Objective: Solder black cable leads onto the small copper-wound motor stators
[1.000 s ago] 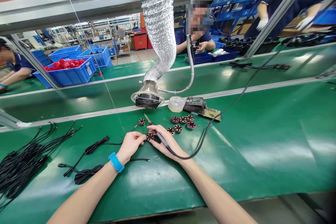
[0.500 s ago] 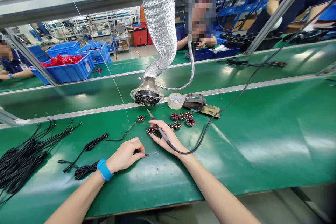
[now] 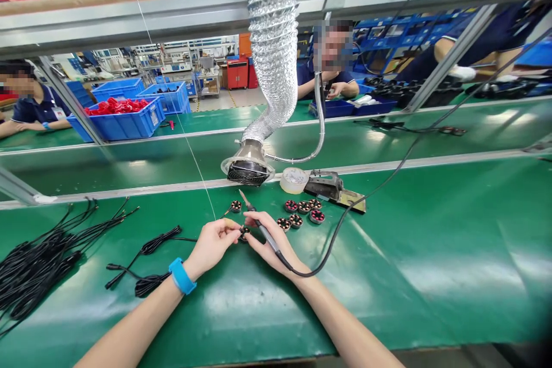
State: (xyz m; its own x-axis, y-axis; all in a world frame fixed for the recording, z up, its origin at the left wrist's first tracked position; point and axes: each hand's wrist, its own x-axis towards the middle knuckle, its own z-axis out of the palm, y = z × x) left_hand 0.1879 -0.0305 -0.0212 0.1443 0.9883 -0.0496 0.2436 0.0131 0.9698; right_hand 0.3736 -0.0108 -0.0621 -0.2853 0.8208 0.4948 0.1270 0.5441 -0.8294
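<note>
My left hand, with a blue wristband, has its fingertips pinched at the left edge of a small round coil part; whatever lies between them is too small to make out. My right hand holds a soldering iron, its tip pointing up and left, while its fingers rest at the right side of that same coil part. Another round part with a black cable attached lies just beyond. Several more round coil parts sit to the right of my right hand.
A fan hood hangs from a silver duct above the green bench. Behind the coils are a tape roll and an iron stand. Black cables lie left. The iron's cord runs right. Two people sit across the bench.
My left hand has moved up and right to the coil part at my right hand's fingers. The camera view has tilted upward. My right hand still has the soldering iron.
</note>
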